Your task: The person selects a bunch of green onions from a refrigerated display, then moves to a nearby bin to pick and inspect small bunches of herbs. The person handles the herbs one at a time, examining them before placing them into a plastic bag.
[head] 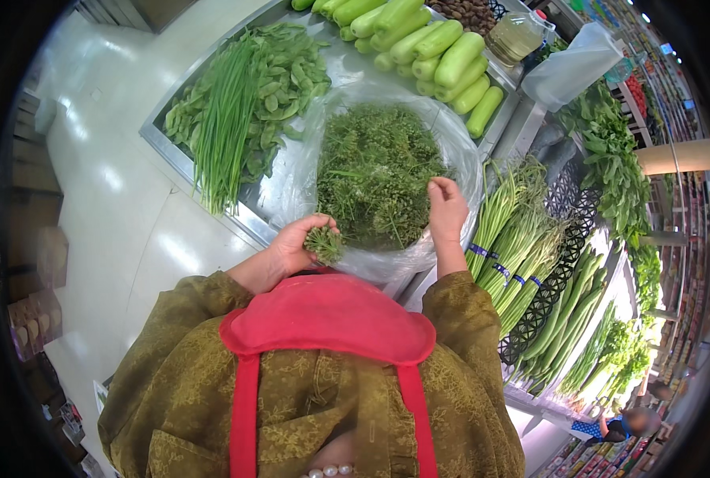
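A large clear plastic bag (298, 173) lies spread on the metal counter before me, its rim folded outward around a heap of green herb flower heads (378, 167). Near the bag's front left edge, my left hand (298, 242) grips a small bunch of flower heads (325, 244). My right hand (448, 206) is over the right side of the heap, fingers curled and thumb close to the index finger. Whether anything is pinched there is too small to make out.
Flat bean pods (286, 83) and long green stalks (229, 125) lie left of the bag. Pale green gourds (459, 60) line the back. On the right are taped stalk bundles (498, 239) and long green loofahs (564, 316). A person (623, 425) stands far right.
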The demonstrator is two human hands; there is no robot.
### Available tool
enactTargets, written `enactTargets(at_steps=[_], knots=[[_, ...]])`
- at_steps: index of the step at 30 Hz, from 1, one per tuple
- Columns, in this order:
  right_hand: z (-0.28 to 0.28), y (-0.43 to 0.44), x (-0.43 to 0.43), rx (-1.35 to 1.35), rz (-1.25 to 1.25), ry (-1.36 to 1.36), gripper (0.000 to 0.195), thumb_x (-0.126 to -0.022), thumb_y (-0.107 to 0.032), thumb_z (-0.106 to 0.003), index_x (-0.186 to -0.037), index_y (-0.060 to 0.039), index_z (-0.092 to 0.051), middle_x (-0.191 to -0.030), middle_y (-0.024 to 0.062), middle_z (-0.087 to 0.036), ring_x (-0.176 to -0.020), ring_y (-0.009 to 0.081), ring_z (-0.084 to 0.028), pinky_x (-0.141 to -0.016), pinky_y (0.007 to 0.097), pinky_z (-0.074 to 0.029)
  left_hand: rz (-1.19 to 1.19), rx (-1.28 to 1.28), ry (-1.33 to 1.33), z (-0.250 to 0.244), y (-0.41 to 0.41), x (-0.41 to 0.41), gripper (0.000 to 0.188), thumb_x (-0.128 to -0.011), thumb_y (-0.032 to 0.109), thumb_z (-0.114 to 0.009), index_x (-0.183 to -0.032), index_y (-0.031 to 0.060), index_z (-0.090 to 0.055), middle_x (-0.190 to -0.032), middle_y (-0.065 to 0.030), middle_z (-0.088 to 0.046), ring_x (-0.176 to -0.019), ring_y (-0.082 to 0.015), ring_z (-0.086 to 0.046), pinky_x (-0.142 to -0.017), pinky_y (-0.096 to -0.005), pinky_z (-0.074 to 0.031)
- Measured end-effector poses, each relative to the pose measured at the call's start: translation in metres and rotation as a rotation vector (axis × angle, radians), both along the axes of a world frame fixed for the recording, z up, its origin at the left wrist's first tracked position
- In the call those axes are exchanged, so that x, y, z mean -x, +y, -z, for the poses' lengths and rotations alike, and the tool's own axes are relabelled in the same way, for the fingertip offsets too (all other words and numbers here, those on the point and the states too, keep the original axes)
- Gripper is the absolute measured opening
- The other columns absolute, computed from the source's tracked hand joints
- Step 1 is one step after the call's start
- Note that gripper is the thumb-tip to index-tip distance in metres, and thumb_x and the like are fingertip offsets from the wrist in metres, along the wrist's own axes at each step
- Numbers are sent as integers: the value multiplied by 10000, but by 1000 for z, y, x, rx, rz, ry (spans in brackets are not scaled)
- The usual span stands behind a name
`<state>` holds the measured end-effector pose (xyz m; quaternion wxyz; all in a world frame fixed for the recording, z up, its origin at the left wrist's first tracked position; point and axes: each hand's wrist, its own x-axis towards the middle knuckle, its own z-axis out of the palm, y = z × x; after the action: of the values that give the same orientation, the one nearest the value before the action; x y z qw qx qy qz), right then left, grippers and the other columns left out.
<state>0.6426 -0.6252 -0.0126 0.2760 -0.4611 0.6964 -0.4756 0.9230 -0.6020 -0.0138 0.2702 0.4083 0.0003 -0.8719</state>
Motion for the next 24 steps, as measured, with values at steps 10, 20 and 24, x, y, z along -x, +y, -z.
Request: enactTargets(at_steps=[10,20,24], knots=[[-14,13,23,15,116,-929,138,-885,-134,-560,-1011,-79,-550,-820,11,-554,-730,134,-555,-700,313,-501,32,-20,24,2,-3,5,128,-824,180,-572,-899,77,-564,-857,-69,-595,-808,-248,-573,-759,-411,-474],[-28,17,18,81,41,-1321,176,-896,-134,-525,-1066,-89,-520,-906,58,-601,-774,165,-571,-731,338,-496,30,-34,26,1,-2,5,130,-822,178,-567,-906,79,-561,-865,-68,-594,-816,-261,-564,-770,-430,-468],[-44,16,9,113,37,-1403,164,-878,-118,-543,-1039,-86,-552,-842,43,-599,-732,143,-571,-684,308,-500,33,-19,16,-4,-1,4,125,-825,174,-561,-907,80,-559,-859,-68,-595,-816,-258,-564,-774,-427,-467]])
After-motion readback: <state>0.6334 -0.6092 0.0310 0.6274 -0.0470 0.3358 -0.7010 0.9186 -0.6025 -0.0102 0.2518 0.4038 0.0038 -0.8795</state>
